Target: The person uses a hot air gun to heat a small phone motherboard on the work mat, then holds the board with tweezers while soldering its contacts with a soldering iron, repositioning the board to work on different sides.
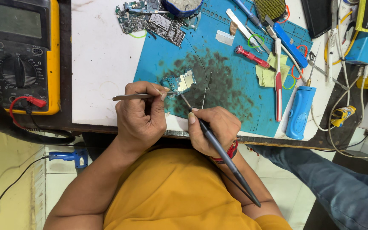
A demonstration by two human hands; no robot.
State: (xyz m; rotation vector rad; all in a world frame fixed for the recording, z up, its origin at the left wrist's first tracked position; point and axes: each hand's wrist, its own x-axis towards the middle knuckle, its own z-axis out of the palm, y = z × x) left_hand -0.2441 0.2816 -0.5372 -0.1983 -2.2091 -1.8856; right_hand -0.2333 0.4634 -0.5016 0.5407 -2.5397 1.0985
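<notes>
I work on a small circuit board (179, 82) that lies on the stained blue mat (231, 102), just beyond my hands, near the middle of the bench. My left hand (139, 115) is curled into a pinch on a pair of tweezers (139, 96), whose tips reach right to the board's near left edge. My right hand (214, 127) grips a soldering iron (218, 149) like a pen, fingers pressed together low on the handle, its thin tip touching the board's near edge.

To do this well, I judge that I should brace both wrists on the table edge, keep the tweezers steady, and touch the iron only briefly to the joint. The yellow meter (20, 55) sits far left; screwdrivers and a toothbrush (277, 81) lie to the right, out of my way.
</notes>
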